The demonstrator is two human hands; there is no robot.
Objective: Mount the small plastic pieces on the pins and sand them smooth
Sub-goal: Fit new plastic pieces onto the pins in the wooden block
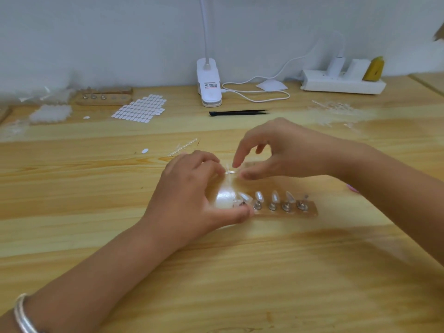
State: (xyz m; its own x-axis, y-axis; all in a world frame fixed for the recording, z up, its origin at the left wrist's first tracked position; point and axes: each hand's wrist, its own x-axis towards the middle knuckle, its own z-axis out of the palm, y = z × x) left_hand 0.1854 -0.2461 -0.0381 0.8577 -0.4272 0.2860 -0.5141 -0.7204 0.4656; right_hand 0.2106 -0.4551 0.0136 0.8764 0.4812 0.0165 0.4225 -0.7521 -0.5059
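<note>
Pieces (275,196) of clear, glossy plastic, tapered like claws, stand on metal pins (272,206) mid-table, tips pointing up and away from me. The pins sit in a row on a flat wooden holder (310,212) whose long axis runs left to right, its right end a little nearer me. My view of the left hand (192,193) shows its thumb pressing the holder's left end, while its curled fingers pinch a thin clear sprue (230,172) just beyond the holder, its short bar lying left to right. The right hand (281,152) arches over it, forefinger and thumb bent toward the sprue's right end with a gap between them; through the blur I cannot tell whether they grip it. The table (240,284) is pale, grained pine. Farther back lie black tweezers (237,113) pointing right, a white clip lamp (208,85) and a sheet (140,108) of small white ovals. A silver bangle (22,313) rings the left wrist.
</note>
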